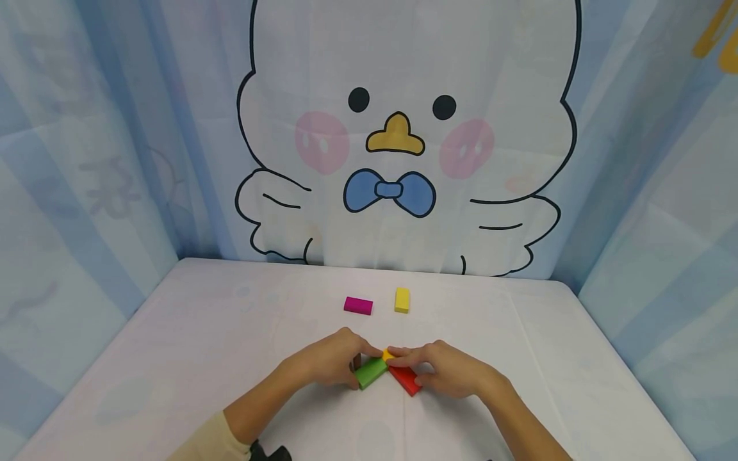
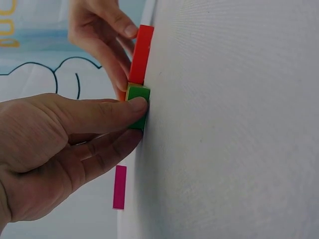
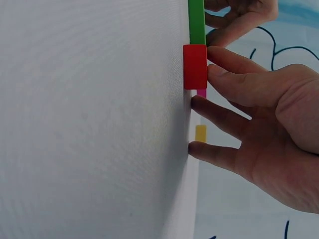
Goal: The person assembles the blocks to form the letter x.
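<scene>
Three blocks meet in a wedge on the white table [image 1: 190, 333] in the head view. My left hand [image 1: 331, 357] grips the green block [image 1: 371, 372] at its left side, between thumb and fingers. On the other side, my right hand [image 1: 446, 370] holds the red block [image 1: 405, 380], thumb near its close end and fingers reaching over to the far end. An orange-yellow block [image 1: 387, 354] sits at the tip where green and red come together, partly covered by fingertips of both hands. The right wrist view shows the other right fingers [image 3: 217, 153] spread with tips at the tabletop.
Beyond the hands lie a magenta block [image 1: 358, 306] and, to its right, a yellow block [image 1: 402, 300]. A curtain [image 1: 398, 237] with a cartoon bird hangs along the table's far edge. More curtain closes both sides. A dark object [image 1: 271, 452] shows beside the left sleeve.
</scene>
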`<state>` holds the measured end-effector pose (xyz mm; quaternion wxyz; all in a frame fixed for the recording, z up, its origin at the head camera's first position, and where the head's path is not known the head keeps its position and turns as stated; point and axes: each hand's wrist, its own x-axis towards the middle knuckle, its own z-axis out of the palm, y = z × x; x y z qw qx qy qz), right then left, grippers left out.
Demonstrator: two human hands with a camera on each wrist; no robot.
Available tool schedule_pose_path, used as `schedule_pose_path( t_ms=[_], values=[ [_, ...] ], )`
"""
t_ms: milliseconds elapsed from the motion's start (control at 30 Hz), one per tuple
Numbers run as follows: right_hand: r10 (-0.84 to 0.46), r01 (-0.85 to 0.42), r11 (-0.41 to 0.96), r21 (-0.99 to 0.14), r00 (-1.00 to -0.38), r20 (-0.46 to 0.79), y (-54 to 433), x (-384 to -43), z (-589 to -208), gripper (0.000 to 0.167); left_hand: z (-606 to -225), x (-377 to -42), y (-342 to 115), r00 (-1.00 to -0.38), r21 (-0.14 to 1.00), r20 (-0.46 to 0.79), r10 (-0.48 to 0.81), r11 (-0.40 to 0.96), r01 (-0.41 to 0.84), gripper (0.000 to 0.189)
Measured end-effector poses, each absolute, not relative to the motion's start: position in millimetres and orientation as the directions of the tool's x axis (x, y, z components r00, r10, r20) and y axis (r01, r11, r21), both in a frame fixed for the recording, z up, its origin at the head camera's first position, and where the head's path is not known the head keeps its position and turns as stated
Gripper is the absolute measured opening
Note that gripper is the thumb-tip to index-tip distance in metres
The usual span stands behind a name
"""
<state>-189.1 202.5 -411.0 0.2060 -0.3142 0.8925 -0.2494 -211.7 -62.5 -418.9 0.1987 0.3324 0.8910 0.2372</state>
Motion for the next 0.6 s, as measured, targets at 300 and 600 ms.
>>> schedule_pose_path(
  t_ms=[300, 600],
  values=[
    [-0.667, -0.477, 0.679, -0.559, -0.719, -0.196, 202.6, -188.5, -411.0, 0.06, -419.1, -212.7, -61.1, -0.704, 0.535, -0.213, 0.678, 0.683, 0.496, 0.064],
    [-0.669, -0.477, 0.677, -0.56, -0.716, -0.199, 202.3, -189.2, -412.0, 0.06, -420.1, -212.1, -61.1, -0.705, 0.521, -0.212, 0.677, 0.689, 0.504, 0.064]
  ],
)
